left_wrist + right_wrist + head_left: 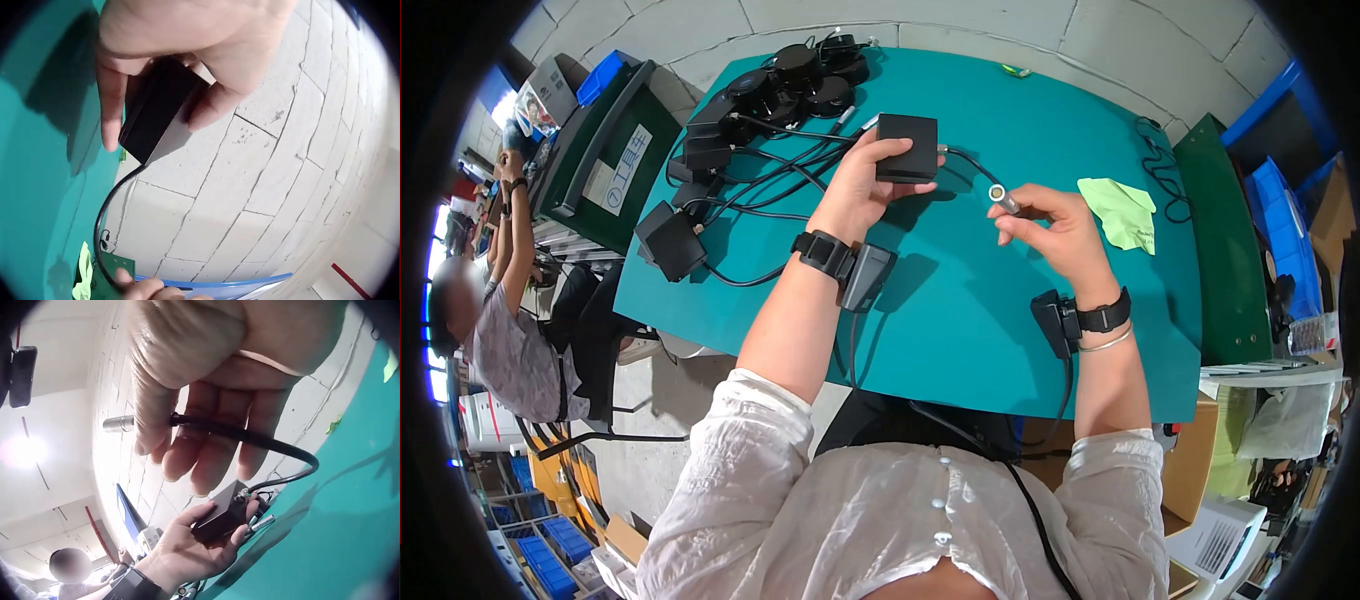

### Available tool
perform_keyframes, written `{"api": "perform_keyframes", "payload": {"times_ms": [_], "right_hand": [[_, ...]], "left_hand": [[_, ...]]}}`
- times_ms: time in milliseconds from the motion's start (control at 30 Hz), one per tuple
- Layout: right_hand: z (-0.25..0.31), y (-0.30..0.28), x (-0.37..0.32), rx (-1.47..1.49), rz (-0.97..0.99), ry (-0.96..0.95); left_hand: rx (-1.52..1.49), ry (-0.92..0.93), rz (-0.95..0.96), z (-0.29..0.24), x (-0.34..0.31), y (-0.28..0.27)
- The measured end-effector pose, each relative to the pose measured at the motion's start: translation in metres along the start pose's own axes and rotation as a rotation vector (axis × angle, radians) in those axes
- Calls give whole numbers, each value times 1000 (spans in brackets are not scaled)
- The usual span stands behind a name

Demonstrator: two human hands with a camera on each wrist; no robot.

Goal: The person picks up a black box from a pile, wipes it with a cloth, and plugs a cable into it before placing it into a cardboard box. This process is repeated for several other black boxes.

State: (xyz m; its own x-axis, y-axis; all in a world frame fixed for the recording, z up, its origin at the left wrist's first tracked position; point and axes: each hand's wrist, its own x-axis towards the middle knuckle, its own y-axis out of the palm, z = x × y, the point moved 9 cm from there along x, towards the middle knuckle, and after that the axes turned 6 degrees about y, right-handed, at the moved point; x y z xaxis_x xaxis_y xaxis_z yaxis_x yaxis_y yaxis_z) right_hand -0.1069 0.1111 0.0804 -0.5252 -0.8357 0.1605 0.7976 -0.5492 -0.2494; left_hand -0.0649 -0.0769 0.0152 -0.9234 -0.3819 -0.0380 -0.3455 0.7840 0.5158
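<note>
My left hand (pixel 858 188) grips a small black box (pixel 910 150) above the teal table, thumb across its top and fingers at the side and below. In the left wrist view, the box (pixel 159 109) sits between thumb and fingers. A short black cable (pixel 972 163) leaves its right side and bends over to my right hand (pixel 1060 232). Between thumb and fingers, the right hand pinches the silver cylindrical connector (pixel 1002 198) at the cable's end, its round face turned up toward the head camera. The right wrist view shows this connector (pixel 117 424) jutting past the thumb.
At the table's back left lie several black round devices (pixel 795 68) and boxes (pixel 670 240) with tangled cables (pixel 785 160). A light green cloth (pixel 1122 212) and a thin black cable (pixel 1165 170) lie at right. Another person (pixel 510 340) sits at far left.
</note>
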Motion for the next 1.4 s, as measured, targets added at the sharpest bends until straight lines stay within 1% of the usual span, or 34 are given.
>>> {"api": "perform_keyframes", "payload": {"times_ms": [67,100,133,167,200,233,267,333,367,433,467,533,567,733,933,1000,1067,1133,1200,1233,1267,1300,1333,1367,1400], "right_hand": [[-2,-6,4,-50,-24,-29],[0,-13,5,-230,-85,-123],[4,-17,4,-411,-149,-218],[1,-19,5,-412,-150,-224],[0,-24,4,-595,-236,-230],[-1,-29,2,-777,-323,-234],[-9,-33,1,-778,-323,-237],[-33,-48,5,-821,-353,-68],[-32,-49,5,-822,-354,-70],[-40,-52,5,-814,-347,29],[-40,-51,5,-813,-346,30],[-46,-52,6,-742,-321,103],[-46,-52,6,-742,-321,103],[-38,-47,6,-806,-320,-35],[-31,-43,4,-819,-317,-56],[-30,-43,3,-825,-321,-22],[-29,-43,4,-827,-323,13],[-30,-44,5,-766,-326,54],[-26,-44,5,-790,-326,50],[-24,-43,4,-814,-328,43],[-24,-43,4,-817,-326,45],[-20,-41,4,-833,-325,-2],[-16,-39,4,-849,-325,-51],[-15,-39,5,-852,-325,-58],[-10,-37,4,-874,-336,-127]], "left_hand": [[-105,65,35,-4,4,2],[-105,67,30,-3,3,2],[-96,142,51,-9,3,4],[-86,222,75,-17,3,6],[-22,225,38,-17,4,2],[-22,228,39,-18,3,2],[3,247,64,-21,2,6],[27,269,91,-23,2,9],[11,303,97,-24,3,9],[-6,332,100,-22,3,7],[8,362,134,-25,3,11],[22,393,167,-26,2,14],[31,398,183,-27,0,17],[34,394,225,-25,-2,22],[14,322,203,-20,-4,27],[15,277,195,-16,-4,28],[-11,277,180,-13,-3,28],[-39,277,162,-11,-3,28],[-192,225,139,-10,-1,31],[-196,223,138,-7,2,28],[-216,178,200,-3,3,32],[-234,135,264,0,4,36],[-216,120,259,4,4,35],[-215,127,261,2,5,36],[-278,80,274,5,4,37]]}}
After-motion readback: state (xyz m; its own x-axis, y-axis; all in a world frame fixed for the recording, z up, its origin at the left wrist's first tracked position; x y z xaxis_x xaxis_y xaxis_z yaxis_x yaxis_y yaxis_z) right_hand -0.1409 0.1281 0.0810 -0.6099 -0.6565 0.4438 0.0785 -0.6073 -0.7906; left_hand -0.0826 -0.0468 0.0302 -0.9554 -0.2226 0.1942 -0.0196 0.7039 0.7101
